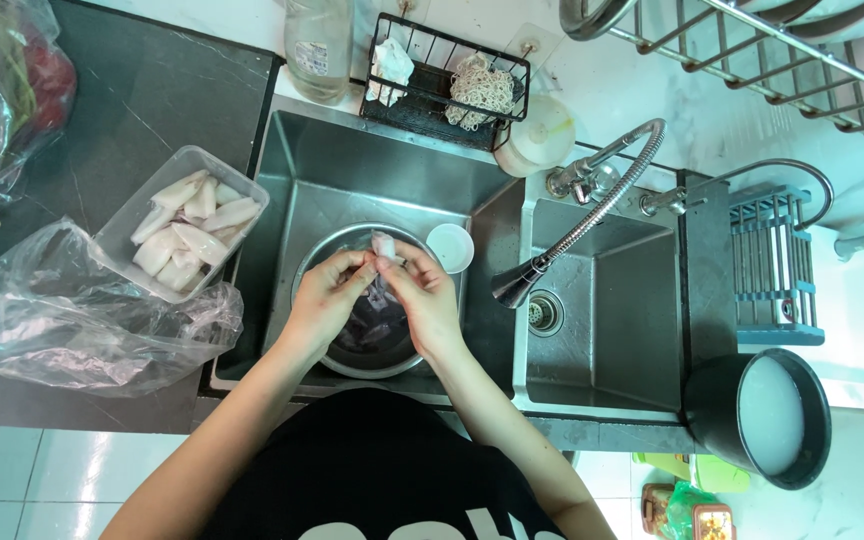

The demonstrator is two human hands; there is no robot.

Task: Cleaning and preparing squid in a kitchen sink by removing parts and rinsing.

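My left hand and my right hand meet over a round steel bowl standing in the left sink basin. Both pinch a small pale piece of squid between the fingertips, held above the bowl. Dark scraps lie in the bowl under my hands. A clear plastic tub of white squid pieces stands on the dark counter just left of the sink.
A small white cup sits beside the bowl. A flexible tap hangs over the right basin. Crumpled plastic bags lie at left, a black pot of cloudy water at right, a sponge rack behind.
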